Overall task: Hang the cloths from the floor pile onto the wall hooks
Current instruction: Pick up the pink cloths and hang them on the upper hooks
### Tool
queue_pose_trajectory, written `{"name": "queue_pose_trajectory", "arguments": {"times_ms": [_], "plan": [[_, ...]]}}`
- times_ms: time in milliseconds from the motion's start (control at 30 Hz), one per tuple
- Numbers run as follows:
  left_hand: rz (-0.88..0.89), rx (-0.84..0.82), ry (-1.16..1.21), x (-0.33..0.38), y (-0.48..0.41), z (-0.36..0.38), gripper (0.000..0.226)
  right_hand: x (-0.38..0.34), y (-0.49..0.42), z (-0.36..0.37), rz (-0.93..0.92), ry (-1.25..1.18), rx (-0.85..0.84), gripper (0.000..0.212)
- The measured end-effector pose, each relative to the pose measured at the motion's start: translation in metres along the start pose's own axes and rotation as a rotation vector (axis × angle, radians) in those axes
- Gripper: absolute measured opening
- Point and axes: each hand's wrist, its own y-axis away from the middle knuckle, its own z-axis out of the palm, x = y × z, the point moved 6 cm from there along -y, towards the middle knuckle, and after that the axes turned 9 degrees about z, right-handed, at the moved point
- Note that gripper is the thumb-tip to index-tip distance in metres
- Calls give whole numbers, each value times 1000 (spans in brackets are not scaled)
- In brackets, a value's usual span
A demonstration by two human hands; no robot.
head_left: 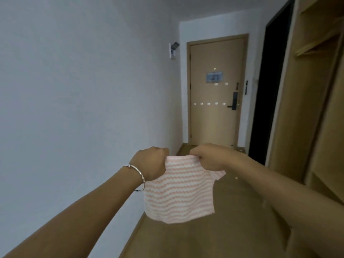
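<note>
A pink-and-white striped cloth (178,190) hangs in front of me, held up by its top edge. My left hand (150,162), with a silver bangle on the wrist, pinches the top left corner. My right hand (210,157) grips the top right part, with a flap of cloth folded below it. A row of small white hooks (208,103) runs across the door at the end of the hallway, with a few more above them. The floor pile is out of view.
A white wall (74,90) runs along my left, with a small white and grey fixture (173,50) mounted high on it. The beige door (214,94) with a dark handle closes the hallway. An open wooden wardrobe (316,90) and a dark doorway (268,90) stand on the right.
</note>
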Motion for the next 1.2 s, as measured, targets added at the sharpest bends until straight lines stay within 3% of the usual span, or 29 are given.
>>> {"name": "queue_pose_trajectory", "arguments": {"times_ms": [100, 233, 300, 567, 733, 967, 1100, 1200], "plan": [[111, 14, 64, 44, -46, 12, 12, 62, 17, 5, 110, -36, -12, 33], [281, 49, 242, 107, -111, 20, 17, 142, 51, 6, 287, -88, 20, 17], [373, 63, 314, 146, -141, 19, 20, 182, 74, 2, 413, -118, 40, 20], [749, 57, 363, 303, -255, 35, 38, 337, 149, -22, 835, -41, 89, 29], [871, 139, 412, 347, -344, 27, 41, 420, 136, -48, 959, -26, 110, 21], [906, 127, 433, 383, -476, 36, 34, 510, 93, -74, 992, -195, 365, 9], [937, 73, 417, 419, -519, 51, 31, 563, 95, -70, 1038, -223, 327, 47], [950, 134, 430, 446, -548, 44, 29, 613, 92, -74, 1042, -219, 312, 46]]}}
